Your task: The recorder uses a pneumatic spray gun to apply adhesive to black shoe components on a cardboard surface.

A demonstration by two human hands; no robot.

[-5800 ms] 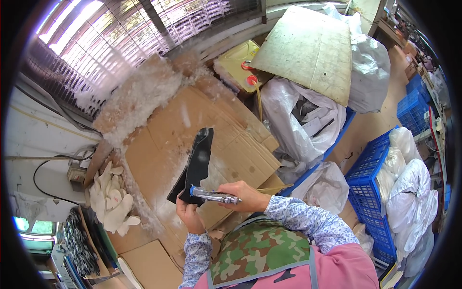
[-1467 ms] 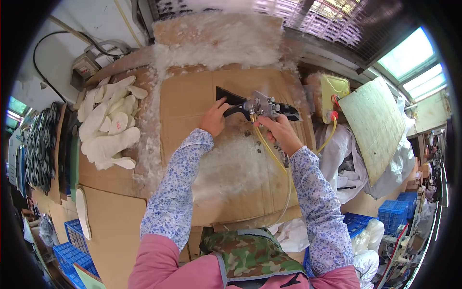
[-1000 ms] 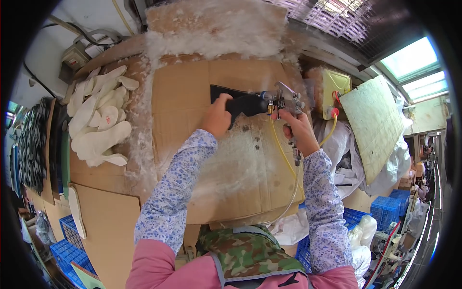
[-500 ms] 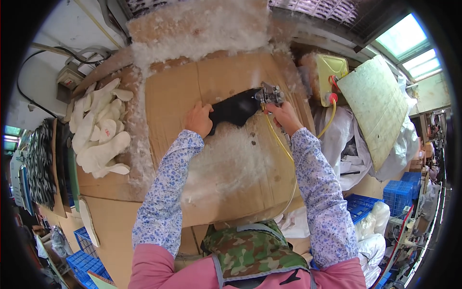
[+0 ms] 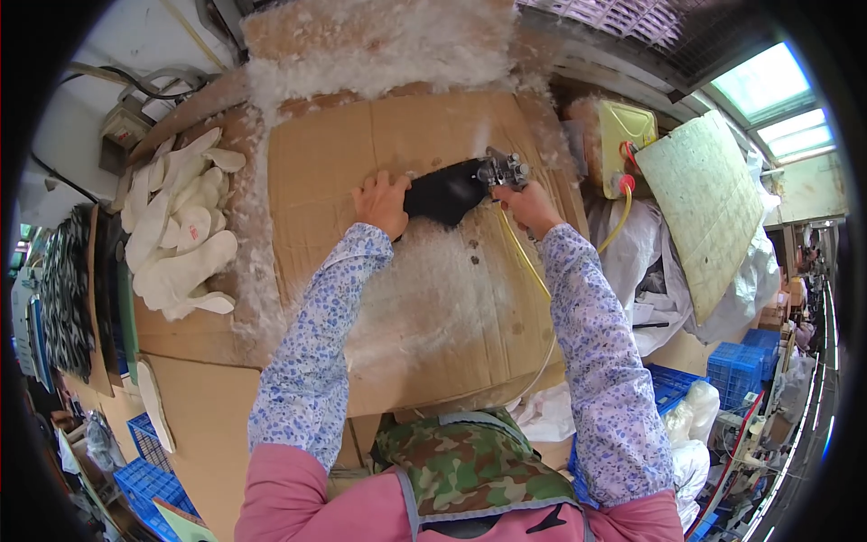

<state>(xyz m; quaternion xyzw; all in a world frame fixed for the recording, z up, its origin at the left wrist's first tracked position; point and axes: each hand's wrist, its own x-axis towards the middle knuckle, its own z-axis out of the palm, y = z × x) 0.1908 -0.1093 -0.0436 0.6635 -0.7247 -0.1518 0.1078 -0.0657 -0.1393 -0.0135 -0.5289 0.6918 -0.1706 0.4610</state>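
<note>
A black insole-shaped piece [image 5: 447, 190] lies on a cardboard-covered work surface [image 5: 470, 298]. My left hand [image 5: 383, 202] grips its near left end and presses it down. My right hand [image 5: 527, 204] is closed around a metal spray gun [image 5: 504, 169] whose nozzle sits at the black piece's right end. A yellow hose [image 5: 524, 262] runs from the gun down along my right forearm. White fluffy residue coats the cardboard under and around both hands.
A pile of white insole pieces [image 5: 181, 235] lies to the left. Thick white fluff [image 5: 379, 45] is banked along the far edge. A yellow container [image 5: 625, 144] and a board [image 5: 713, 199] stand at right. Blue crates [image 5: 741, 361] sit lower right.
Over the last seconds the black piece and the spray gun have shifted slightly on the cardboard, with both hands staying on them. Much earlier the piece was held up in the air.
</note>
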